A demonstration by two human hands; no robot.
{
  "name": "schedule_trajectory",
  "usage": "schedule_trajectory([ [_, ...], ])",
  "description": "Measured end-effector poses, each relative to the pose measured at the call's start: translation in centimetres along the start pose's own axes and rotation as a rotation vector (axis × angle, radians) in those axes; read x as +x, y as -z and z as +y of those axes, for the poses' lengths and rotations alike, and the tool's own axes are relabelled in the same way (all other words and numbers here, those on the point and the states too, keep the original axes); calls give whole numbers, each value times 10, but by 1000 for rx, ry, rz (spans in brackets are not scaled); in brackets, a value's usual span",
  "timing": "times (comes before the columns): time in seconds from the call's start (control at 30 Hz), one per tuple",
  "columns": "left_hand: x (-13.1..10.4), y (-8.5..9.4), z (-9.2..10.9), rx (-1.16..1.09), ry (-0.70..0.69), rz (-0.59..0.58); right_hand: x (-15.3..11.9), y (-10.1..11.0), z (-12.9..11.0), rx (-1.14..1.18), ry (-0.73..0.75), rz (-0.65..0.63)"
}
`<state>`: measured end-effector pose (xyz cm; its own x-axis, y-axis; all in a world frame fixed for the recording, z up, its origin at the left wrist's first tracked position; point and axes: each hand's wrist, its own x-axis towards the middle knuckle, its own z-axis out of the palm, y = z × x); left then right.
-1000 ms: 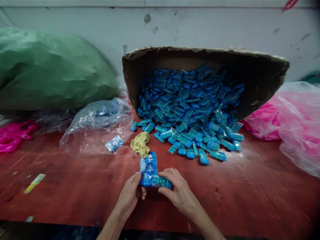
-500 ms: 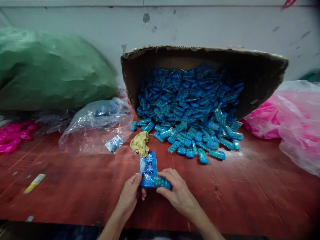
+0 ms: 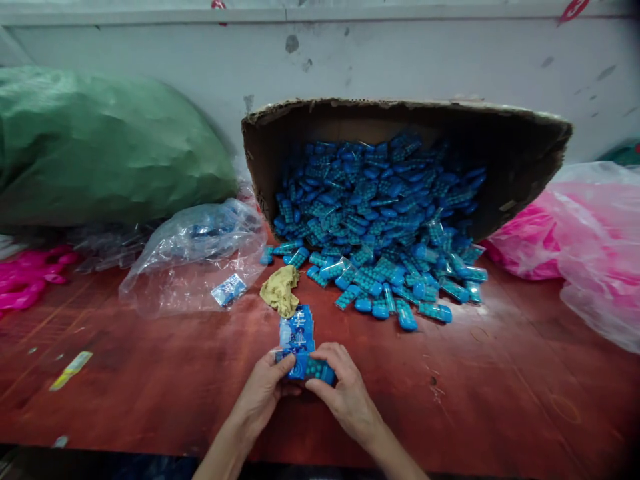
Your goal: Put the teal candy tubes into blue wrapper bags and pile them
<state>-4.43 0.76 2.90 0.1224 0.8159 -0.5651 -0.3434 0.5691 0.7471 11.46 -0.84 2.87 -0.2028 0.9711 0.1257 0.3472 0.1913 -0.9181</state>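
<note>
Cardboard box: a big box (image 3: 530, 157) with a ragged edge, its open side facing the person; every place below is told from it.
Bead packs: a heap of small blue packs (image 3: 360, 200) of turquoise beads fills much of the box and spills out over its front edge.
Tabletop: a worn red tabletop (image 3: 480, 387), reaching forward from the box toward the person.
Left hand: in front of the box, toward its left end, the left hand (image 3: 263, 383) pinches a printed blue packet (image 3: 299, 369), thumb on top.
Right hand: just to the right of the other, also in front of the box, the right hand (image 3: 347, 393) grasps a single bead pack (image 3: 317, 369) between thumb and fingers.
Held pieces: the two meet end to end between the hands, before the box; whether one sits inside the other cannot be told.
Blue stack: overlapping printed packets (image 3: 299, 327) lie between the held pieces and the box.
Cloth: a crumpled yellowish cloth (image 3: 281, 291) lies near the box's front left corner, at the stack's far end.
Clear bag: a crinkled see-through bag (image 3: 195, 247) sits left of the box.
Green sack: a large bulging sack (image 3: 100, 147), further back on the box's left.
Pink bundle: pink stuff in filmy plastic (image 3: 600, 233), right of the box.
</note>
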Motion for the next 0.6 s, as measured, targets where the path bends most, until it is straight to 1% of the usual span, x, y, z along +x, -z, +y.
schedule_trajectory([
  [0.07, 1, 2, 7, 166, -43, 2, 0, 3, -1, 50, -9, -74],
  [0.1, 1, 3, 11, 227, -71, 12, -1, 3, 0, 73, -21, -81],
  [0.17, 1, 2, 15, 260, -94, 15, -2, 0, 1, 111, -50, -25],
  [0.27, 0, -1, 14, 99, -42, -26, -5, -8, 6, 124, -55, 88],
  [0.33, -1, -3, 8, -29, 15, -43, -6, -13, 9, 87, -29, 111],
  [0.43, -2, -7, -2, -143, 60, -51, -7, -18, 11, -7, -5, 116],
  [0.5, -3, -10, -8, -200, 69, -22, -7, -19, 9, -37, -1, 121],
  [0.53, -3, -11, -10, -225, 70, 0, -7, -18, 7, -26, 6, 113],
  [0.6, -2, -10, -11, -251, 68, 33, -7, -15, 2, 59, 17, 51],
])
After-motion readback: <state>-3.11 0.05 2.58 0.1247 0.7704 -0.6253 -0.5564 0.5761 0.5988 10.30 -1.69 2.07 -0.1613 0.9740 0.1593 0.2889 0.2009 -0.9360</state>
